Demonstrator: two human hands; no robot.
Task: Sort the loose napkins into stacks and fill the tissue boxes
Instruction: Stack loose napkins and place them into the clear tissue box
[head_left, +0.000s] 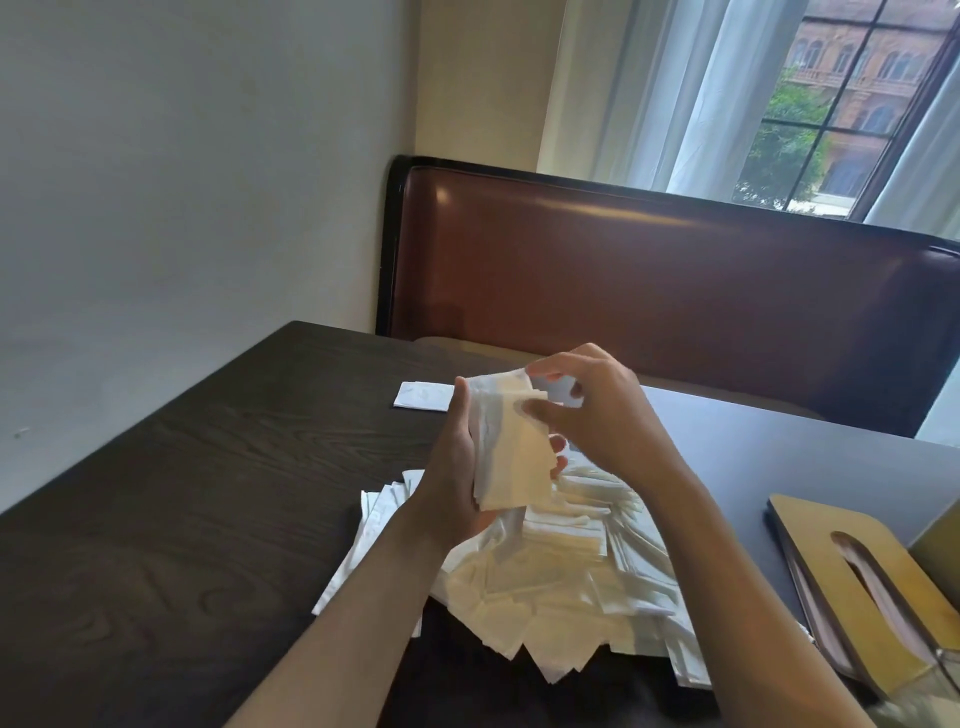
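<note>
Two bare forearms reach in from the near edge, over a loose heap of white paper napkins (561, 582) spread on the near middle of the dark wood-grain table (182, 467). Above that heap the left hand (457, 478) holds a small stack of white folded napkins (511, 447) upright, its palm behind the stack, its thumb along the stack's left edge and its fingertips curled round the right edge. The right hand (597, 410) is at the stack's top right corner, thumb and curled fingers pinching the upper napkins there, so both hands are closed on the same stack. The stack is in the air, clear of the heap below it.

Farther off, to the left of the hands, a single flat white napkin (423, 396) lies alone on the table. At the near right sits a yellow-brown tissue box lid with a long oval slot (857, 582), tilted, with pinkish edges showing beneath it; what lies under it cannot be made out. Beyond the table's far edge stands a brown leather booth seat back with a dark frame (649, 275), and behind it a window with sheer white curtains (727, 88).
</note>
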